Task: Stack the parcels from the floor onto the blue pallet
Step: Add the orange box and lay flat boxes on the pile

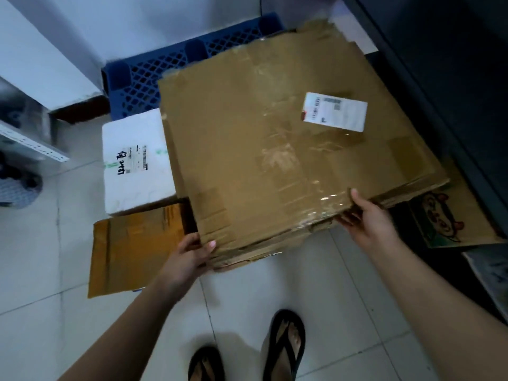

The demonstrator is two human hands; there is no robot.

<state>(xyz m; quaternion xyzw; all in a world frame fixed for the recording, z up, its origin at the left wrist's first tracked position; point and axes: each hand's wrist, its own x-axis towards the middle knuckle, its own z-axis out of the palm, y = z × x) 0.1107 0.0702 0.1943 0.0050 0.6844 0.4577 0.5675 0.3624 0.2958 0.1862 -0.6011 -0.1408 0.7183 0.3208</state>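
A large, flat, taped brown cardboard parcel (275, 149) with a white label fills the middle of the view, held off the floor. My left hand (189, 257) grips its near left corner, thumb on top. My right hand (368, 221) grips its near right edge, fingers underneath. The blue lattice pallet (154, 75) lies beyond, against the wall, its right part hidden by the parcel. A white foam box (134, 163) with black handwriting sits on the floor at the pallet's near edge. A brown padded envelope (132, 248) lies on the tiles to the left of my left hand.
A dark cabinet (453, 78) runs along the right side. A cartoon-printed cardboard box (450, 218) sits at its foot. A metal shelf rail (30, 144) and a white wall block stand at the left. My sandalled feet are on the tiled floor below.
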